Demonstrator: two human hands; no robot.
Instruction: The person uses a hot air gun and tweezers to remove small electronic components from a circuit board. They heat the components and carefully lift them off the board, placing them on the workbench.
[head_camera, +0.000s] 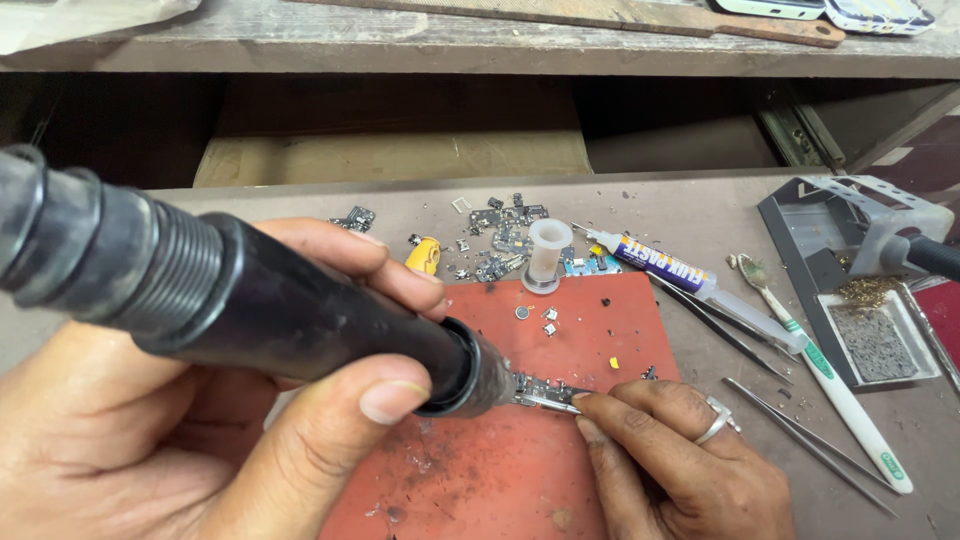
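My left hand is wrapped around the thick black handle of a hot-air tool, thumb underneath and fingers over the top. Its metal nozzle points down and right at a small metal-and-circuit part lying on a red work mat. My right hand, with a ring on one finger, pinches the right end of that small part with its fingertips and holds it on the mat. The nozzle tip touches or nearly touches the part.
Behind the mat lie a pile of small electronic parts, a white plastic cylinder and a yellow piece. To the right are a flux syringe, tweezers, a toothbrush and a grey metal iron stand.
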